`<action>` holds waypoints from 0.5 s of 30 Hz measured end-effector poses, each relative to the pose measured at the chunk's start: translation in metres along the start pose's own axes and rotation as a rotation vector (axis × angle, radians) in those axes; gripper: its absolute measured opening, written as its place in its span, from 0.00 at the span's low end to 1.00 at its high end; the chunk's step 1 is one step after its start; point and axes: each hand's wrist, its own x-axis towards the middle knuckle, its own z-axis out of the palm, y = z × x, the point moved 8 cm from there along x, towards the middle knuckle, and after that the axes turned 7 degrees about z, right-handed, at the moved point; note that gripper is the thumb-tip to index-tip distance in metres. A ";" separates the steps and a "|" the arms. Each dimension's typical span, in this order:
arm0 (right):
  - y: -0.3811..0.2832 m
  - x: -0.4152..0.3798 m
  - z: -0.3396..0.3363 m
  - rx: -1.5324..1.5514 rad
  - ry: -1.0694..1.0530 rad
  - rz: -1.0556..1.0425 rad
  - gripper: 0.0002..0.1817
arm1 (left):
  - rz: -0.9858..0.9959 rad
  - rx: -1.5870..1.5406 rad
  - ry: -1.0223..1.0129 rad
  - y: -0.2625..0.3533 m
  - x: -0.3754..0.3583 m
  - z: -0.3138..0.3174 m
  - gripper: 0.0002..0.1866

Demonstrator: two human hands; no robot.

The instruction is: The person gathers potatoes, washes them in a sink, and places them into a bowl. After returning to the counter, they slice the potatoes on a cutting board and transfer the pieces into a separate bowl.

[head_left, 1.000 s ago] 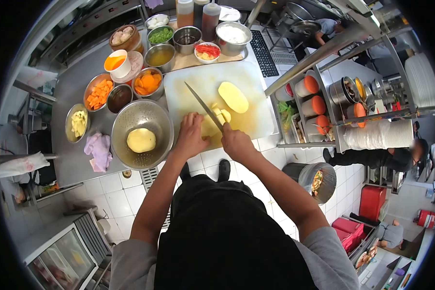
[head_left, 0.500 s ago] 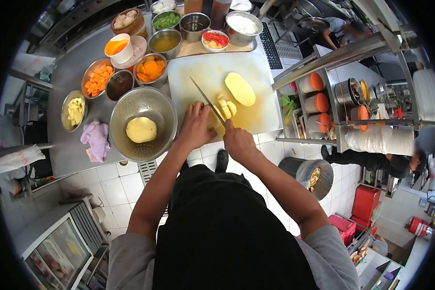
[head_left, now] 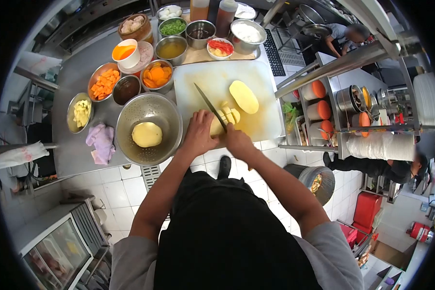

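Observation:
My right hand [head_left: 239, 144] is closed round the handle of a knife [head_left: 208, 102], whose blade points away over the white cutting board [head_left: 193, 79]. Under the fingers of my left hand [head_left: 199, 133] lies a potato piece [head_left: 217, 126], held against the board beside the blade. Several cut potato pieces [head_left: 231, 115] rest just right of the blade. Farther right on the board is a long peeled potato half [head_left: 244, 97]. A metal colander [head_left: 150, 107] left of my left hand holds another peeled potato [head_left: 147, 134].
Bowls of diced carrot [head_left: 105, 84], carrot slices [head_left: 157, 75], dark sauce [head_left: 126, 90] and chopped pale pieces [head_left: 82, 112] stand left, near a purple cloth [head_left: 101, 143]. More bowls and bottles line the back. A bin [head_left: 319, 183] stands on the floor at right. Two people are farther off.
The view has shifted slightly, moving the table and bowls right and down in the picture. More of the potato piece shows beside my left hand, and the cut pieces sit closer together.

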 end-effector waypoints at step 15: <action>-0.023 -0.027 -0.045 -0.061 0.036 0.001 0.13 | 0.053 -0.051 0.072 0.004 0.009 -0.008 0.32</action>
